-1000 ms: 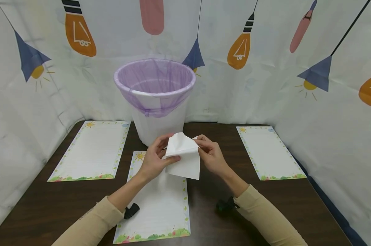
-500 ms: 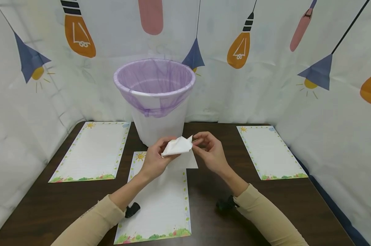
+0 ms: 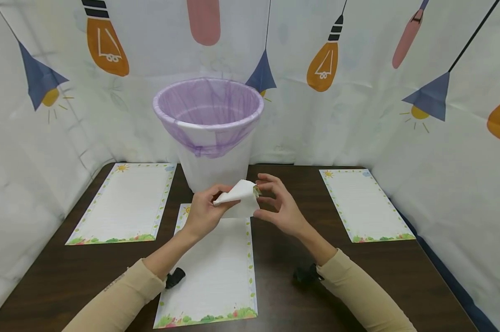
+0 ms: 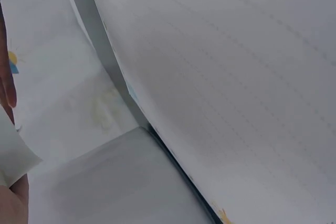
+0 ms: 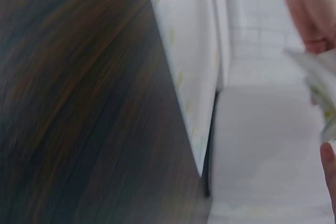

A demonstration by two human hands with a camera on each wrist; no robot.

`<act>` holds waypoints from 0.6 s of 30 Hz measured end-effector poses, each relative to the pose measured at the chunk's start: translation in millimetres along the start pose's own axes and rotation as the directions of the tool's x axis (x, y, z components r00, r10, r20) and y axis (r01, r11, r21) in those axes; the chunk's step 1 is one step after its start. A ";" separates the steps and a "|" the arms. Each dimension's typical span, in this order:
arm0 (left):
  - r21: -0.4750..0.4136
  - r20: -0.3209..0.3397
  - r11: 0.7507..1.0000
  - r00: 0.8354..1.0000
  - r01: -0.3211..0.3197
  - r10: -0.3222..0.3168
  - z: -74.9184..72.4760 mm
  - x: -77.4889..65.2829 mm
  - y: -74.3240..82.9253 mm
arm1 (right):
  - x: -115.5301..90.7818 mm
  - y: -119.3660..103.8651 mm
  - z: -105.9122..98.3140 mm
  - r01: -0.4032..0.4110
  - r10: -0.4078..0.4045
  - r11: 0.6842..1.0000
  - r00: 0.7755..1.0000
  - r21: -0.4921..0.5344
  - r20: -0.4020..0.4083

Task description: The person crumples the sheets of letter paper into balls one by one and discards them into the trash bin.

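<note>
My left hand (image 3: 203,211) pinches a folded white sheet of paper (image 3: 240,196) above the table, just in front of the bin. A bit of green and yellow print shows at the paper's right edge. Close to that edge is my right hand (image 3: 280,206), its fingers spread and slightly bent, the thumb by the paper's lower corner. Whether a fingertip touches it cannot be told. The right wrist view has the folded paper (image 5: 321,74) at its right side, held by the left hand (image 5: 310,14). Only the folded paper's corner (image 4: 18,153) enters the left wrist view.
A white bin (image 3: 212,170) with a purple liner (image 3: 210,150) stands at the back. Decorated sheets lie on the dark table (image 3: 291,295): one at left (image 3: 123,203), one at right (image 3: 363,205), one beneath the hands (image 3: 212,272). A printed curtain (image 3: 357,115) hangs behind.
The held paper has been turned and tilted, so its flap narrows to a point and its printed edge shows at right. The right hand's fingers have spread from their pinch on the paper.
</note>
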State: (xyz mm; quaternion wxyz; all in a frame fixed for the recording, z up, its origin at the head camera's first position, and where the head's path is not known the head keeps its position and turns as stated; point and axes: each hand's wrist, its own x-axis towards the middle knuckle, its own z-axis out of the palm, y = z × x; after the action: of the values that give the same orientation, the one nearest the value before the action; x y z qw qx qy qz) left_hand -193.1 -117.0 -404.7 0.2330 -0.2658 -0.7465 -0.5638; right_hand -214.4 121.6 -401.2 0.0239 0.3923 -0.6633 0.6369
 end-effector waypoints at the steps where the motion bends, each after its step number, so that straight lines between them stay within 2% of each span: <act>1: 0.011 0.004 1.000 1.000 -0.009 0.009 -0.6 0.6 -0.6 | -0.2 0.1 1.8 -0.021 0.021 1.000 1.000 -0.024 -0.008; 6: 0.036 0.013 0.999 1.000 -0.016 0.015 -0.9 0.8 -2.9 | 2.0 -1.8 9.1 -0.058 0.052 0.995 0.995 -0.076 -0.081; 10: 0.026 0.028 1.000 1.000 -0.013 0.013 -1.0 0.2 -2.6 | 3.7 -1.7 8.8 -0.039 0.026 0.991 0.994 -0.128 -0.105; 15: 0.014 0.075 1.000 0.997 0.015 -0.016 -2.3 -0.3 -1.4 | 5.4 -0.3 6.6 0.047 -0.045 0.992 0.999 -0.119 0.017; 18: 0.009 0.100 0.997 0.992 0.078 -0.079 -3.9 -0.1 0.5 | 5.6 1.1 6.5 0.092 -0.085 0.991 0.993 -0.098 0.078</act>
State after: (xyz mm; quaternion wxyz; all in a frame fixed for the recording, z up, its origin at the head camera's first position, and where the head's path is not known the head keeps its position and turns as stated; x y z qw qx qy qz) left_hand -192.5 -120.7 -403.4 0.1735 -0.2636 -0.7684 -0.5567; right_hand -215.9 113.1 -400.4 0.0476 0.4430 -0.6771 0.5857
